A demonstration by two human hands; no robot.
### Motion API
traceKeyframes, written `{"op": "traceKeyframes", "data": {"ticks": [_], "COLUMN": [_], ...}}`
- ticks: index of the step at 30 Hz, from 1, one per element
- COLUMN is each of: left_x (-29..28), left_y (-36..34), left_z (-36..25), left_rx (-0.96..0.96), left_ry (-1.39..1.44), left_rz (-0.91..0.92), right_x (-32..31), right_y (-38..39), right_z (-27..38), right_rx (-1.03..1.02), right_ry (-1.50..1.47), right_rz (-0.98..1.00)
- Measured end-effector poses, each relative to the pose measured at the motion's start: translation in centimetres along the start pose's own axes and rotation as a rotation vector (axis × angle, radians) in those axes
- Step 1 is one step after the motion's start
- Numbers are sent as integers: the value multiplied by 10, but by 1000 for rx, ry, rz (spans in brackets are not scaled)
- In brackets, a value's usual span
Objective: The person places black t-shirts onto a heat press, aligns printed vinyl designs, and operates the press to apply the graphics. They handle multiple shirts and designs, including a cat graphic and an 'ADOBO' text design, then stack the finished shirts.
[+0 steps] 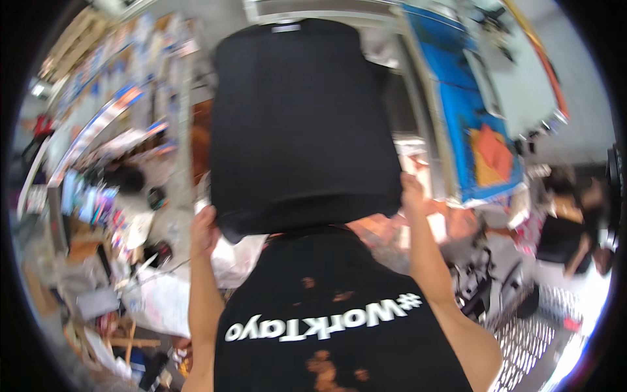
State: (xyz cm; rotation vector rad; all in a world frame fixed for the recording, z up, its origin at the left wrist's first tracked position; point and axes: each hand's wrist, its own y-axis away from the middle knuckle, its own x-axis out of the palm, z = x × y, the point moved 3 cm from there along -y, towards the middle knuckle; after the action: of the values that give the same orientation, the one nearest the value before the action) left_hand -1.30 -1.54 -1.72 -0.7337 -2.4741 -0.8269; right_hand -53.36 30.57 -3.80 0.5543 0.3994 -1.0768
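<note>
A black garment, seemingly a T-shirt, spreads flat and smooth in front of me. A small white label shows at its far end, and its near edge is folded or bunched. My left hand is closed at its near left corner. On the opposite side, my right hand is closed on the near right edge, fingers partly hidden. Whether a board lies inside or under the garment, I cannot tell.
To the right stands a blue-surfaced frame with orange and yellow pieces on it. Blurred cluttered shelves line the left. A person is at the far right, above a white slatted surface.
</note>
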Motion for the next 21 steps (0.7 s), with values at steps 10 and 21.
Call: {"op": "traceKeyframes", "data": {"ticks": [10,21], "left_x": [17,62], "left_y": [-20,-125], "left_z": [76,-32], "left_rx": [-116,-337], "left_ry": [-14,192], "left_rz": [-262,-7], "right_x": [54,75], "right_y": [29,-65], "right_z": [14,121], "right_rx": [630,440], "right_ry": [-818,-858], "right_rz": [356,732]}}
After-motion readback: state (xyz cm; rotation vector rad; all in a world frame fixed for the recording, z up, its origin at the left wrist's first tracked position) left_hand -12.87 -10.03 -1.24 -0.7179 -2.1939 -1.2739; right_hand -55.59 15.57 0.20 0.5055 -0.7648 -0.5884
